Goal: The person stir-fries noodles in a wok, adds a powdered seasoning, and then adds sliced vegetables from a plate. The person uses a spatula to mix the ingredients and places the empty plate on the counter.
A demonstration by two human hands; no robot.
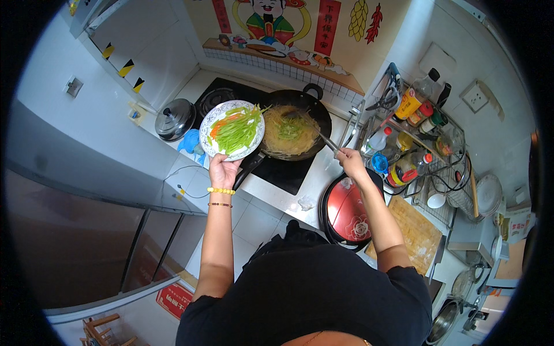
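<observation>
My left hand (224, 169) grips the near rim of a white patterned plate (207, 146), held tilted beside the wok. Green vegetable strips (237, 136) lie on the plate with some orange strips (223, 124), and a few reach over its right rim. My right hand (351, 162) is closed around the handle of a metal spatula (327, 141), whose head is in the wok. In the black wok (321, 113) are pale, translucent noodles (277, 145) with green strips (292, 129) on top. The wok's long handle (249, 172) points toward me, just right of my left wrist.
A metal pot lid (175, 121) and a blue cloth (190, 142) lie left of the black cooktop (288, 173). A red-lidded round appliance (346, 207) stands under my right forearm. To the right are a wire rack of bottles (411, 104) and a wooden cutting board (415, 229).
</observation>
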